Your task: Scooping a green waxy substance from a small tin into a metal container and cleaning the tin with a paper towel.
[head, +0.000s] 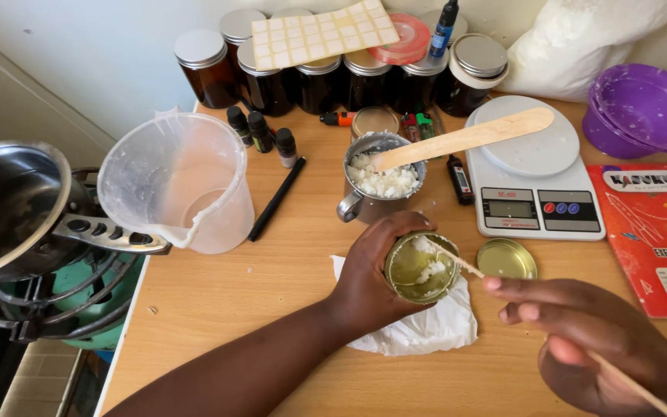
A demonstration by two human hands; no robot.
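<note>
My left hand point(368, 274) is wrapped around a small open round tin point(421, 269) tilted toward me, with greenish liquid and white wax bits inside. My right hand point(588, 340) pinches a thin wooden stick point(457, 261) whose tip pokes into the tin. The tin is held over a crumpled white tissue point(426, 328). Its gold lid point(507, 259) lies flat on the table just to the right. Behind stands a metal cup point(380, 185) of white wax flakes with a wide wooden stirrer point(465, 137) resting in it.
A white kitchen scale point(534, 185) sits at right, beside a red exercise book point(654, 232) and purple bowls point(642, 112). A clear plastic jug point(183, 181), a steel pot on a burner point(17, 208), amber jars point(318, 81), small bottles, a black pen point(275, 199) and a label sheet point(322, 32) surround them.
</note>
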